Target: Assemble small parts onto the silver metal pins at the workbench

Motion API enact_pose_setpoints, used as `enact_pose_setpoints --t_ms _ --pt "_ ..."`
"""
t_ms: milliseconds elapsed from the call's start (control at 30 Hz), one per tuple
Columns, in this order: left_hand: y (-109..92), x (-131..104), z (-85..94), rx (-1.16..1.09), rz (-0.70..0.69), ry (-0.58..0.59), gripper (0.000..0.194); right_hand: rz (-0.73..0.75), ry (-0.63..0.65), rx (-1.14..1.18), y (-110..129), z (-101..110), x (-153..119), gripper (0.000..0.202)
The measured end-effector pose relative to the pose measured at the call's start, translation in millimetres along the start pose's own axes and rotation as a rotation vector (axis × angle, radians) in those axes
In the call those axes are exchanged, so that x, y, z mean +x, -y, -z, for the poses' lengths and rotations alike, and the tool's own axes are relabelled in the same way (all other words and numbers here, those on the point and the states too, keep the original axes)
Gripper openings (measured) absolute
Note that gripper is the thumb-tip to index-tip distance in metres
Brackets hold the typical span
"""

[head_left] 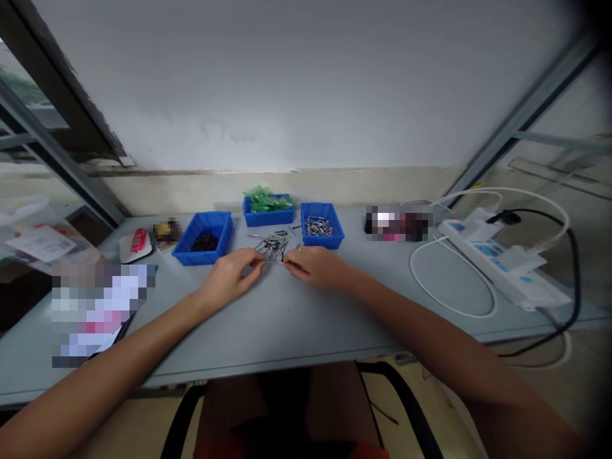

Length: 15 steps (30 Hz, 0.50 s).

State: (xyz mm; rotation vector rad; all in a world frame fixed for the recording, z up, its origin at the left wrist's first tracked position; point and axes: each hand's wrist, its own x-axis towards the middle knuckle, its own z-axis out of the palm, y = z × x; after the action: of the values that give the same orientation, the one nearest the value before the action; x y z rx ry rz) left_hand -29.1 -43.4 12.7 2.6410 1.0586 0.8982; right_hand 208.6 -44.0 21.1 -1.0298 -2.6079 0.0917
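Note:
My left hand (pixel 235 275) and my right hand (pixel 313 266) meet closely over the grey table (pixel 287 325), fingertips pinched. Between them is a small, clear, thin piece (pixel 273 261), perhaps a plastic bag, gripped at its two ends. Just behind the hands lies a loose pile of silver screws (pixel 275 242). Three blue bins stand farther back: the left bin (pixel 189 256) holds dark small parts, the middle bin (pixel 268 218) holds green plastic bags, and the right bin (pixel 322 241) holds silver screws.
A white power strip (pixel 507 268) with plugs and looping cables sits at the right. At the left are a pink item (pixel 138 240) on a white dish, a blurred flat object and a clear plastic container (pixel 43 236). A wall rises behind the table.

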Motion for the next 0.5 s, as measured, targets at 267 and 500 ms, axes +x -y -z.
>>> enact_pose_setpoints --t_ms 267,500 --pt "1.7 -1.3 -5.1 0.016 -0.058 -0.050 0.017 0.040 -0.054 0.043 -7.8 5.1 1.8 0.019" --pt "18.7 2.9 -4.7 0.081 -0.150 -0.181 0.016 0.039 -0.094 -0.040 9.0 4.2 0.7 0.022"
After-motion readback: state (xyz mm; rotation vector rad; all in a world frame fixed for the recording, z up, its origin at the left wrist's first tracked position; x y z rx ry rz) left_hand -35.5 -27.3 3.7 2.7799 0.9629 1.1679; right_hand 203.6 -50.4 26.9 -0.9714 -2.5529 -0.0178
